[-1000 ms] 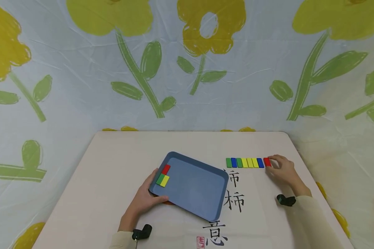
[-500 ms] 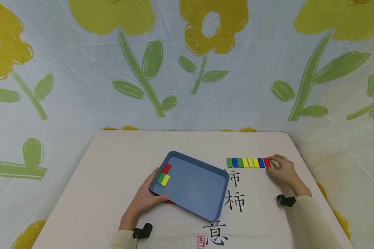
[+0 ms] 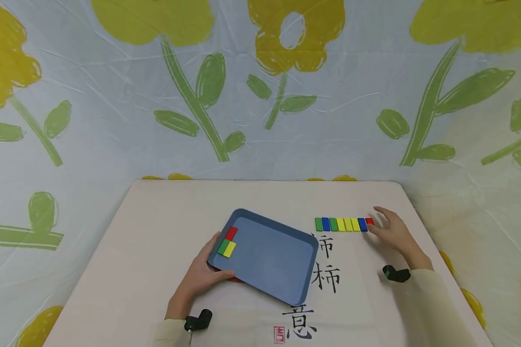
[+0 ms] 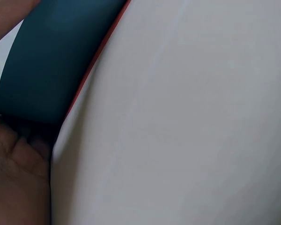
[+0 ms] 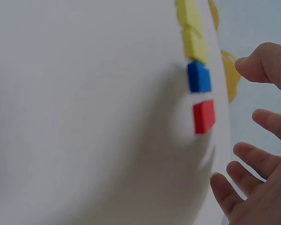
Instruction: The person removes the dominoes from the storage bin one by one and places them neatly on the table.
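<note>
In the head view my left hand (image 3: 199, 272) grips the blue tray (image 3: 269, 255) at its near left corner, thumb on the rim. Inside the tray's left end lie a red block (image 3: 231, 233), a green block (image 3: 223, 247) and a yellow block (image 3: 229, 249). The left wrist view shows the tray's outer wall (image 4: 51, 61) against the palm. On the right, my right hand (image 3: 395, 236) hovers with parted fingers beside the red end block (image 3: 370, 221) of a row. In the right wrist view that red block (image 5: 204, 117) sits apart from the fingers.
The row runs leftward from the red block through a blue block (image 3: 363, 224), several yellow blocks (image 3: 348, 224), then green and blue ones. Black written characters (image 3: 326, 278) and a red seal mark (image 3: 279, 334) show on the table's cloth. A flowered sheet (image 3: 126, 96) hangs behind.
The red end block has slid left, closing its gap to the blue block. My right hand then released it, its fingers spreading and lifting. The left hand and tray hold still.
</note>
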Available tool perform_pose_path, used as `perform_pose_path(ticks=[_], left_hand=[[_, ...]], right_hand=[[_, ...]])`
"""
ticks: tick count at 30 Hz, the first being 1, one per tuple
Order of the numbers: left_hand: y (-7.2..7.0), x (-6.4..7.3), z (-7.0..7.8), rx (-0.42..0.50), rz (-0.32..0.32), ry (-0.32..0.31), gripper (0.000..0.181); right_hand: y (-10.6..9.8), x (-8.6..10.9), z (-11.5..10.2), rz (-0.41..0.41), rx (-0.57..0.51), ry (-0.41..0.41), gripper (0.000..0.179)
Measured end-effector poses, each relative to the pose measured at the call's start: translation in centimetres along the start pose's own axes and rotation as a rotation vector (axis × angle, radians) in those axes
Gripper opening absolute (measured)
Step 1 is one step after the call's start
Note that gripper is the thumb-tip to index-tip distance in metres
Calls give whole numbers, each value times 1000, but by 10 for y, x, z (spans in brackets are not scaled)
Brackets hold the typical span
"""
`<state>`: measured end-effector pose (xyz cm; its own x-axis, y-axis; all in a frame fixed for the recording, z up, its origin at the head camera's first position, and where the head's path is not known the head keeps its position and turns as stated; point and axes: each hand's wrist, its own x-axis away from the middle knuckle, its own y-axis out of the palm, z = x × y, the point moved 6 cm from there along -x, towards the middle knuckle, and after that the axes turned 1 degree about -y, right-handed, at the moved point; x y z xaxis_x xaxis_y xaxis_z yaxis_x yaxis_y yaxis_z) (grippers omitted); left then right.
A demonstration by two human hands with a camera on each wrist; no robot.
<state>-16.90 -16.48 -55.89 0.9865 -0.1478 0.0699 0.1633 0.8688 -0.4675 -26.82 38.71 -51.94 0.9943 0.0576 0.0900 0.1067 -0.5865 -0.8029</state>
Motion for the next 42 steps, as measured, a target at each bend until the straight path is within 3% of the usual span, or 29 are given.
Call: perform_pose_path(ticks=[7, 12, 23, 30, 42], left_hand=[[0, 0, -1, -4, 6, 6, 117], [0, 0, 0, -5, 6, 10, 116], [0, 0, 1, -6, 2, 7, 116], [0, 0, 1, 5, 3, 4, 115], [1, -2, -1, 21, 1, 7, 116]], right_hand=[[3, -3, -50, 34, -43, -105, 80], [16, -2, -95, 17, -85, -184, 79], [67, 3, -175, -101, -260, -356, 78], [99, 5, -211, -157, -261, -429, 77], [166, 14, -262, -357, -171, -528, 71]])
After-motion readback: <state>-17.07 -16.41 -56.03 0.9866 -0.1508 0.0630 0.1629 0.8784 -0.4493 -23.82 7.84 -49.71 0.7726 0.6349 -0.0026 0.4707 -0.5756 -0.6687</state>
